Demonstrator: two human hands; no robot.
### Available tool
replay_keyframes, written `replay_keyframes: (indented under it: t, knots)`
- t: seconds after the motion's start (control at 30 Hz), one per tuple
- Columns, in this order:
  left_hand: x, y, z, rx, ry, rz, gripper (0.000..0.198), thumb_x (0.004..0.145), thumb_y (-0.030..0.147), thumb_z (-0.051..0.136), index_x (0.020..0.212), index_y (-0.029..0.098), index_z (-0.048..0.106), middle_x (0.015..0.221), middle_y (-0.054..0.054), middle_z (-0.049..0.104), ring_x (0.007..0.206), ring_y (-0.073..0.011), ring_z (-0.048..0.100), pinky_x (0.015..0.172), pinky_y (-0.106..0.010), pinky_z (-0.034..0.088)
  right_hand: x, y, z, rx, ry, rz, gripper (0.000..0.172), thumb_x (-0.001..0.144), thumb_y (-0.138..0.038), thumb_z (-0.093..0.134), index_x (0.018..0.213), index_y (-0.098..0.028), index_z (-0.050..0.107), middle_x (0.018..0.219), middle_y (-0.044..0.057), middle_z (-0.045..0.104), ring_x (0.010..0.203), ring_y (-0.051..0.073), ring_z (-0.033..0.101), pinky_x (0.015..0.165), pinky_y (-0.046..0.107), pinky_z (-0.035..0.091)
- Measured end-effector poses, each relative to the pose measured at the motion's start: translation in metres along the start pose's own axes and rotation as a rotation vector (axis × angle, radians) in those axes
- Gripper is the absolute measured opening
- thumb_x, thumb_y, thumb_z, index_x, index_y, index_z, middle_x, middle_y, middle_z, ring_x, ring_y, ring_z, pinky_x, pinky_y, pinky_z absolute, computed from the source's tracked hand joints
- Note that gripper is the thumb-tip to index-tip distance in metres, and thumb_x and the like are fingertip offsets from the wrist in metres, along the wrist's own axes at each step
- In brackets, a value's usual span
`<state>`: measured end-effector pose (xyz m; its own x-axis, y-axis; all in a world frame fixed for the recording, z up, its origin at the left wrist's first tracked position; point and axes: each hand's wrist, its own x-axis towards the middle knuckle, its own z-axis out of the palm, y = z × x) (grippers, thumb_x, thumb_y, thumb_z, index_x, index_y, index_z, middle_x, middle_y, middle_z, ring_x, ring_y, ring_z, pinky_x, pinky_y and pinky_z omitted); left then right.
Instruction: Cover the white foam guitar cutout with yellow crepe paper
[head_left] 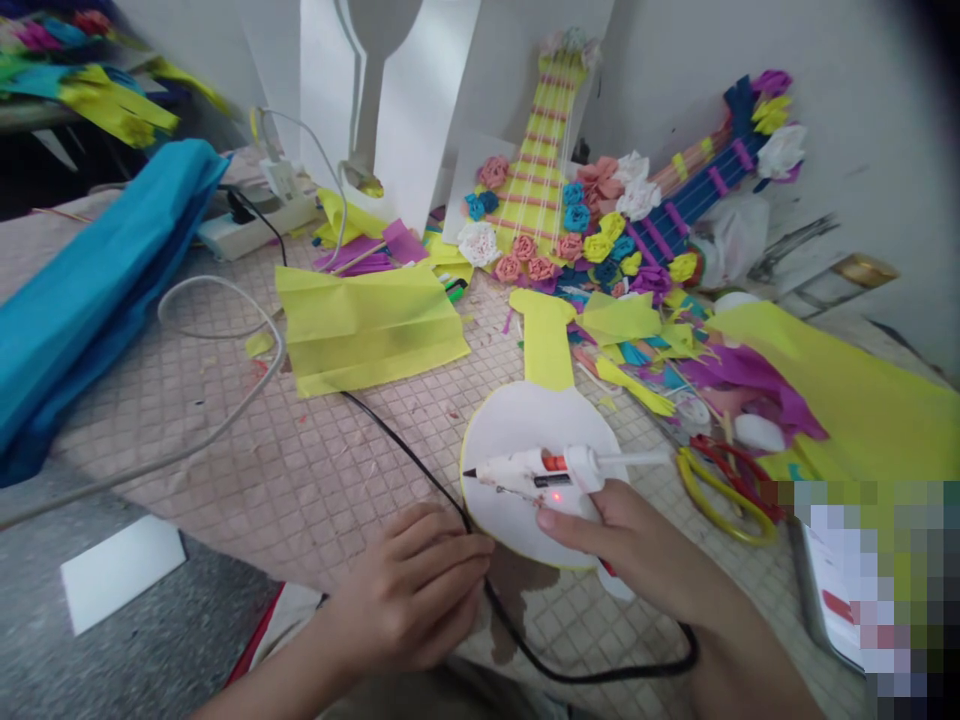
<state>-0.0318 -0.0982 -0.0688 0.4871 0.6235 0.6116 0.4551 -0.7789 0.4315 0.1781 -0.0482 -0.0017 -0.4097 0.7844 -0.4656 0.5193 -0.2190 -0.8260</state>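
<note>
My right hand (626,535) is wrapped round the handle of a white hot glue gun (529,470), its red light lit and its dark nozzle pointing left. A clear glue stick (634,458) sticks out of its back. Below the gun lies a round white cutout (491,420) with a yellow edge and a yellow neck (547,345) at the far side. Near the cutout's lower left, my left hand (427,585) rests with curled fingers at the gun's black cord (592,680); whether they grip anything is hidden.
Yellow crepe paper (371,330) lies left of the cutout. Yellow-handled scissors (724,500) and a phone (821,570) lie at the right. Behind stand two flower-trimmed paper guitars, one yellow (532,160), one blue (690,205). A blue crepe roll (112,290) and power strip (255,228) are at left.
</note>
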Motion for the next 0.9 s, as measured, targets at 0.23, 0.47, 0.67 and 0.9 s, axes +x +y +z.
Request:
replay_keyframes:
  t: [0.23, 0.47, 0.67, 0.9]
  knots:
    - [-0.008, 0.000, -0.005, -0.082, 0.161, -0.017, 0.021, 0.063, 0.001, 0.053, 0.081, 0.011, 0.059, 0.077, -0.008, 0.068, 0.069, -0.0182, 0.055, 0.059, -0.033, 0.048, -0.006, -0.003, -0.001, -0.049, 0.040, 0.004, 0.041, 0.079, -0.044, 0.053, 0.113, -0.022, 0.060, 0.105, 0.002, 0.066, 0.098, 0.024, 0.058, 0.093, 0.036, 0.040]
    - [-0.005, 0.000, -0.007, -0.166, 0.185, -0.034, 0.022, 0.064, -0.001, 0.051, 0.082, 0.010, 0.058, 0.076, -0.009, 0.067, 0.067, -0.0171, 0.054, 0.058, -0.032, 0.048, -0.024, 0.000, 0.009, -0.092, 0.152, -0.030, 0.047, 0.080, -0.043, 0.053, 0.122, -0.022, 0.051, 0.123, 0.005, 0.056, 0.113, 0.024, 0.050, 0.098, 0.036, 0.036]
    - [-0.004, 0.000, -0.008, -0.168, 0.175, -0.037, 0.020, 0.067, 0.000, 0.051, 0.082, 0.011, 0.058, 0.077, -0.009, 0.067, 0.068, -0.0168, 0.055, 0.059, -0.031, 0.048, -0.021, 0.004, 0.019, -0.014, 0.139, -0.052, 0.042, 0.082, -0.038, 0.052, 0.120, -0.021, 0.053, 0.121, 0.004, 0.058, 0.107, 0.022, 0.053, 0.096, 0.034, 0.037]
    - [-0.010, -0.002, -0.005, -0.188, 0.196, -0.045, 0.022, 0.065, -0.001, 0.052, 0.082, 0.011, 0.057, 0.079, -0.009, 0.066, 0.071, -0.0166, 0.055, 0.062, -0.031, 0.049, -0.017, 0.003, 0.021, 0.034, 0.105, -0.003, 0.040, 0.081, -0.040, 0.052, 0.114, -0.018, 0.058, 0.110, 0.006, 0.064, 0.101, 0.025, 0.056, 0.092, 0.036, 0.040]
